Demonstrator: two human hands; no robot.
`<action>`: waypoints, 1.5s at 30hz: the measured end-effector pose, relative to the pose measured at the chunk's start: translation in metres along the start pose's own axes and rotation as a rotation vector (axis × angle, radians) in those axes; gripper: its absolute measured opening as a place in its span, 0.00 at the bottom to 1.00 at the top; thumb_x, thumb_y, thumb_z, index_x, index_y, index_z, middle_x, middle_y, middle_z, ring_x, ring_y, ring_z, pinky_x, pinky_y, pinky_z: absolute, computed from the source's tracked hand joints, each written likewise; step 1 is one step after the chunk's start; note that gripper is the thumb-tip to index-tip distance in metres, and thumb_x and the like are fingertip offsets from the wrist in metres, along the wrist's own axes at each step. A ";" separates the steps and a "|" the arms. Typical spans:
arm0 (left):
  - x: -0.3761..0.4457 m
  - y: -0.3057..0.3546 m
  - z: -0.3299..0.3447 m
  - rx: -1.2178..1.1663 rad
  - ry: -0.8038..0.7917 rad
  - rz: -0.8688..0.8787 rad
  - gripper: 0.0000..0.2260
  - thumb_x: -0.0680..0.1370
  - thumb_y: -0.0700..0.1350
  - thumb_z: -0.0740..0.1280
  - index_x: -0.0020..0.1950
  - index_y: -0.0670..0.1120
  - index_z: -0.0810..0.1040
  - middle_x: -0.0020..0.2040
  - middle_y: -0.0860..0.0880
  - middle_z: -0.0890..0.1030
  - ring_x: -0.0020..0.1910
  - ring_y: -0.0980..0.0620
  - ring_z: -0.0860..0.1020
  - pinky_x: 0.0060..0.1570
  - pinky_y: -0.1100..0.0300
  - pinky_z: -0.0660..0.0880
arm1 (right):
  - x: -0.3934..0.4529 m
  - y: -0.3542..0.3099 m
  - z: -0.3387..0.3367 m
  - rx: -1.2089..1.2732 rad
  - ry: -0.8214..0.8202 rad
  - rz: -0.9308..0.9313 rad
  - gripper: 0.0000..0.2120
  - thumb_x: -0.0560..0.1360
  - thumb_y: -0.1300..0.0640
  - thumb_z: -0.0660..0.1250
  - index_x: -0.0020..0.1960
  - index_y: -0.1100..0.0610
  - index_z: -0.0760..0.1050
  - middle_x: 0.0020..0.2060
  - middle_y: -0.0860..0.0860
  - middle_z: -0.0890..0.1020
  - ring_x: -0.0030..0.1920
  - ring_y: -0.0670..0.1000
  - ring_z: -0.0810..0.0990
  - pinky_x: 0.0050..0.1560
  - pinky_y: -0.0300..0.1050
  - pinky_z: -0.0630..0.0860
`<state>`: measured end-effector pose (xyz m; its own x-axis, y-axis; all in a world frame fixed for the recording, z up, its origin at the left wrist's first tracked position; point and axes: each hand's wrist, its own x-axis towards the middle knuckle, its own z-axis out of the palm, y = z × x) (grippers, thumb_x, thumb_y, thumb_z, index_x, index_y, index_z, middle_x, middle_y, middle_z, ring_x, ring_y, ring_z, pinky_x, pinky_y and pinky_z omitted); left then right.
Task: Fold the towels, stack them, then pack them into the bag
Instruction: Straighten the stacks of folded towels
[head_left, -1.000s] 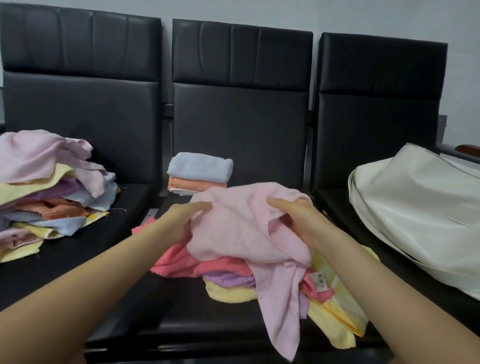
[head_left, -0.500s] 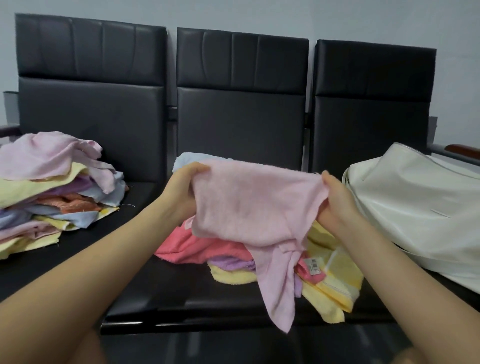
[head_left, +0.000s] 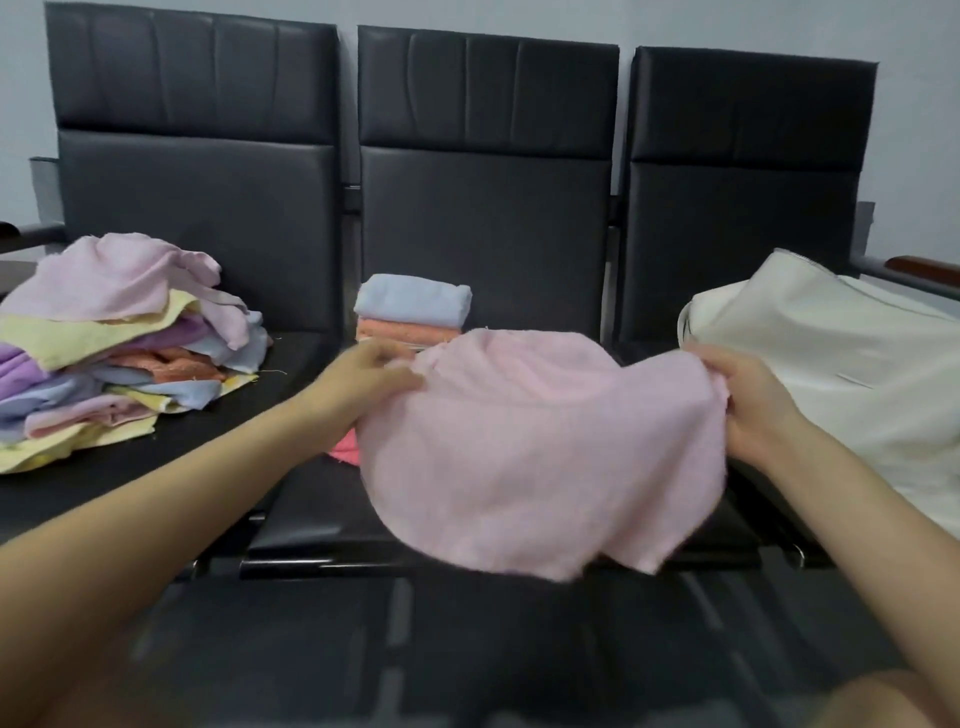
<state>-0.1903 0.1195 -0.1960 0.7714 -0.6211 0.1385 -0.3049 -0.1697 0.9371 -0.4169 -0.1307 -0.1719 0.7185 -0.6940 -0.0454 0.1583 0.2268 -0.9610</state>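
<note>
Head view: left hand (head_left: 371, 376) and right hand (head_left: 748, 402), fingers clamped, stretch pink towel (head_left: 540, 452) between outstretched arms.

- Two arms come in from the bottom of the picture, one from the lower left and one from the lower right.
- Both arms are bare. No sleeves show.
- The left hand (head_left: 363, 382) has no ring and no watch.
- The right hand (head_left: 748, 405) has no ring or band either.
- A bare knee shows at the bottom right corner.
</note>
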 end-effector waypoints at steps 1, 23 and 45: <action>-0.001 -0.010 0.004 0.170 -0.012 -0.056 0.10 0.70 0.49 0.72 0.50 0.51 0.78 0.46 0.51 0.80 0.44 0.53 0.78 0.41 0.61 0.75 | 0.006 0.008 -0.007 -0.096 -0.020 0.067 0.11 0.76 0.56 0.66 0.36 0.57 0.75 0.31 0.52 0.79 0.34 0.49 0.78 0.41 0.43 0.72; 0.136 -0.020 0.062 -0.035 0.072 -0.251 0.14 0.74 0.51 0.71 0.34 0.48 0.71 0.30 0.53 0.72 0.28 0.55 0.70 0.24 0.67 0.65 | 0.134 0.052 0.047 -0.545 0.155 0.055 0.16 0.69 0.43 0.73 0.47 0.55 0.81 0.41 0.56 0.85 0.40 0.53 0.84 0.43 0.44 0.77; 0.129 -0.070 -0.025 0.309 0.055 -0.315 0.22 0.78 0.60 0.62 0.34 0.45 0.80 0.33 0.50 0.79 0.36 0.50 0.75 0.42 0.57 0.70 | 0.088 0.059 0.124 -1.081 -0.520 -0.154 0.26 0.74 0.35 0.64 0.38 0.58 0.82 0.31 0.51 0.79 0.36 0.45 0.77 0.45 0.42 0.74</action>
<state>-0.0558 0.0703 -0.2353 0.8794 -0.4623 -0.1138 -0.1967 -0.5704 0.7975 -0.2606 -0.0940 -0.1986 0.9678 -0.2496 -0.0338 -0.2032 -0.6947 -0.6900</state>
